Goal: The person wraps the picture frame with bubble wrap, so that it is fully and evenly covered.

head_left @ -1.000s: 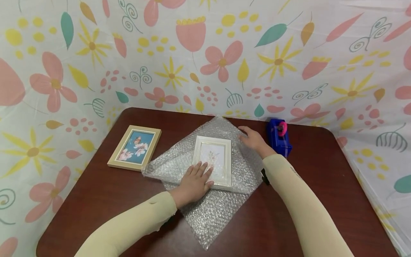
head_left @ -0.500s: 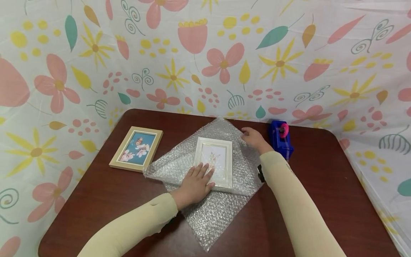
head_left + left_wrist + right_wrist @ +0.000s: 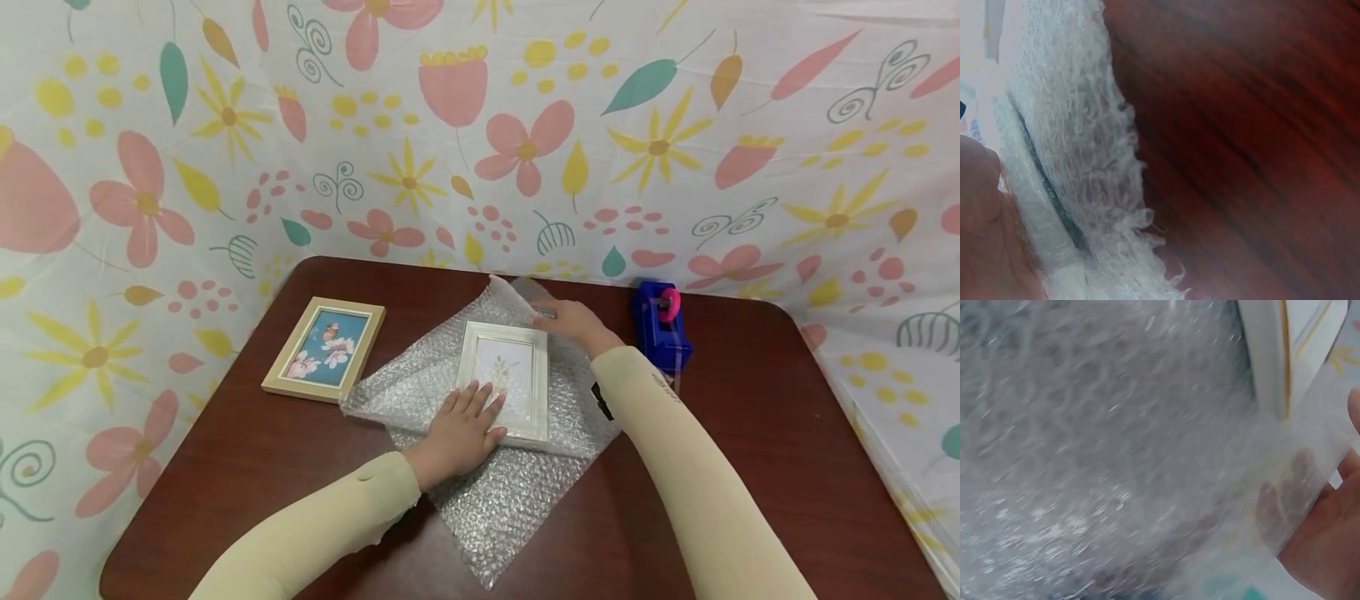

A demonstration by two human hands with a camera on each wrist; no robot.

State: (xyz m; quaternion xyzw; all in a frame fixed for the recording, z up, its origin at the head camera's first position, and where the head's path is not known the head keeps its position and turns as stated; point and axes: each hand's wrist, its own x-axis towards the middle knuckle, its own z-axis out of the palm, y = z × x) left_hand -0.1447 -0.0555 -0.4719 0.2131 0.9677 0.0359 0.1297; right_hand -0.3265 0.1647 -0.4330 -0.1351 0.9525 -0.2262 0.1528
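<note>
A white picture frame with a pale floral print lies face up on a sheet of bubble wrap, set like a diamond. The wrap's left part is folded in beside and over the frame's lower left. My left hand rests with fingers spread on the frame's lower-left corner. At the frame's upper right, my right hand pinches the wrap's far edge and holds it raised. In the right wrist view, fingers show through the clear wrap, with the thumb on its other side.
A second picture frame, light wood with a blue butterfly-and-blossom picture, lies at the left, near the wrap's left tip. A blue tape dispenser with a pink tape core stands at the back right. A flower-patterned curtain hangs behind the dark wooden table.
My right hand has moved left toward the white frame, and the wrap's far corner has been lifted and bent inward. My left hand stays on the frame.
</note>
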